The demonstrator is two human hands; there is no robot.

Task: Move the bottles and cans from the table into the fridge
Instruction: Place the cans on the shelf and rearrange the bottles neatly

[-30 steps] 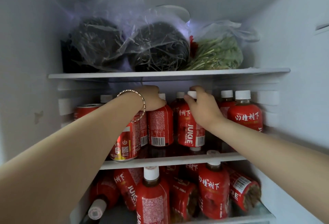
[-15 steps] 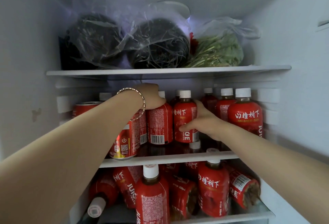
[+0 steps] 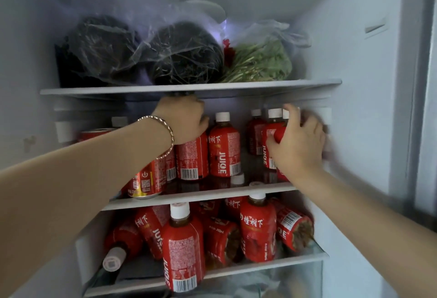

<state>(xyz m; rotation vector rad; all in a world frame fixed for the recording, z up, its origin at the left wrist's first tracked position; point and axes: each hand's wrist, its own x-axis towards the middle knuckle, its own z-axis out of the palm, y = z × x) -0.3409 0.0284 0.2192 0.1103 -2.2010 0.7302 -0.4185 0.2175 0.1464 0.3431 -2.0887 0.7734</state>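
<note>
Shelving underway: right hand (image 3: pixel 300 146) wraps its fingers round a bottle (image 3: pixel 280 135) at 3 o'clock on the middle shelf (image 3: pixel 212 194) (motion-blurred); left hand (image 3: pixel 182 120) clasps a second bottle (image 3: pixel 191 160) by the top, at its 9 o'clock. Next, probably seat both upright.

Readable print on three red bottles and one can

The middle-shelf bottle (image 3: pixel 223 148) at centre frame carried "JUICE" vertically with "树下" above it. The front bottle (image 3: pixel 183 248) at lower centre also read "JUICE", and its right-hand neighbour (image 3: pixel 257 229) showed "楂树下". The can (image 3: pixel 146 180), left of centre, bore a power symbol and a QR code.
</note>
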